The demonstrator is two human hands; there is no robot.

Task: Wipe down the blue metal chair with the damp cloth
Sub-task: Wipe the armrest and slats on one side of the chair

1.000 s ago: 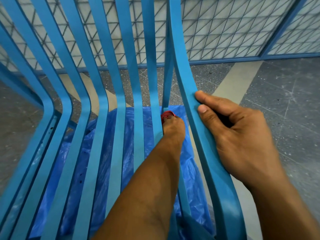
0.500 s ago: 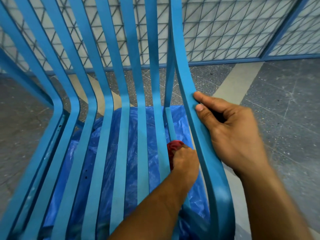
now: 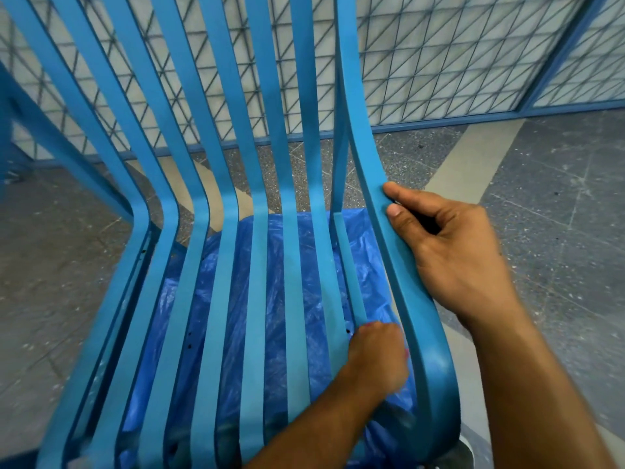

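Observation:
The blue metal chair (image 3: 257,299) fills the view, its slats running from the backrest down into the seat. My right hand (image 3: 449,252) grips the outer right slat, thumb and fingertips pinching its edge. Low on the seat, my left hand (image 3: 375,357) is closed between the last two slats on the right, near the front curve. The red cloth (image 3: 406,353) is almost wholly hidden inside that fist; only a thin red sliver shows at its edge.
A blue plastic bag or sheet (image 3: 270,282) lies under the seat, visible through the slats. Behind the chair stands a blue-framed wire mesh panel (image 3: 439,62). Grey speckled floor with a pale stripe (image 3: 473,157) lies to the right.
My left hand has slid down along the seat slats toward me with the red cloth, from the seat's back bend to near the front curve. My right hand keeps its hold on the outer slat.

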